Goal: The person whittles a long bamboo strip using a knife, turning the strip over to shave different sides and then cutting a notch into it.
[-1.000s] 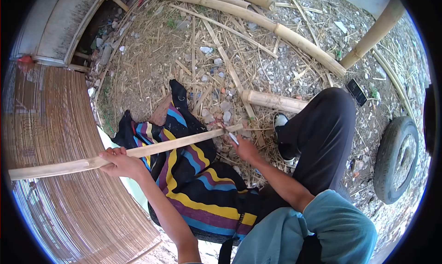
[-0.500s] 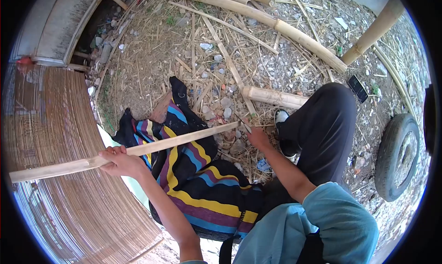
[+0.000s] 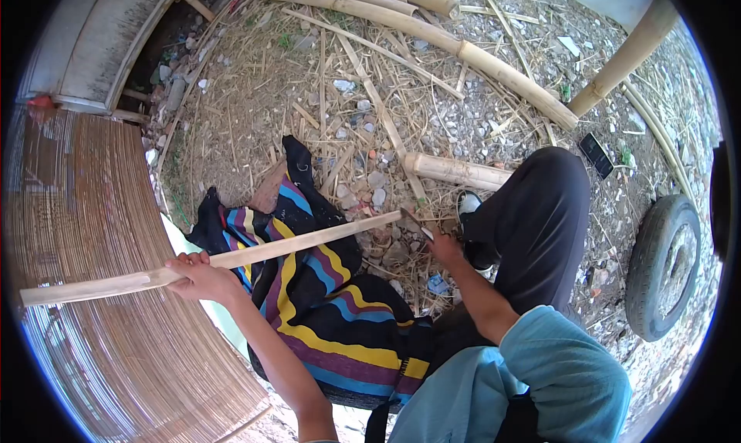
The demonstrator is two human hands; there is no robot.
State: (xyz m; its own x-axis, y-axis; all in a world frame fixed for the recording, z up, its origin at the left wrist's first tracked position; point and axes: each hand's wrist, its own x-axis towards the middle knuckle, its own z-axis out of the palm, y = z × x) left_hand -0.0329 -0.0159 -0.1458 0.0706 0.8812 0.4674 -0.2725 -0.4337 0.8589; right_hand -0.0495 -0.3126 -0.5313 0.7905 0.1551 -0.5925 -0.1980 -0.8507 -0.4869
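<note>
A long pale bamboo strip [image 3: 309,242] slants across my lap, over a black striped cloth [image 3: 332,350] with yellow, purple and blue bands. My left hand [image 3: 199,277] grips the strip toward its left part, fingers wrapped round it. At the strip's right end, my right hand [image 3: 445,248] is closed on the handle of a knife [image 3: 421,226]. The knife's dark blade points up and left, its tip right by the strip's end.
A stack of thin slats [image 3: 93,211] lies at left below a pale panel [image 3: 93,42]. Bamboo poles [image 3: 509,71] and a short bamboo piece [image 3: 455,170] lie on the littered ground. At right are a tire [image 3: 664,269] and a phone [image 3: 596,156].
My right hand with the knife has shifted slightly right and down, away from the strip's end. My left hand keeps its hold on the bamboo strip.
</note>
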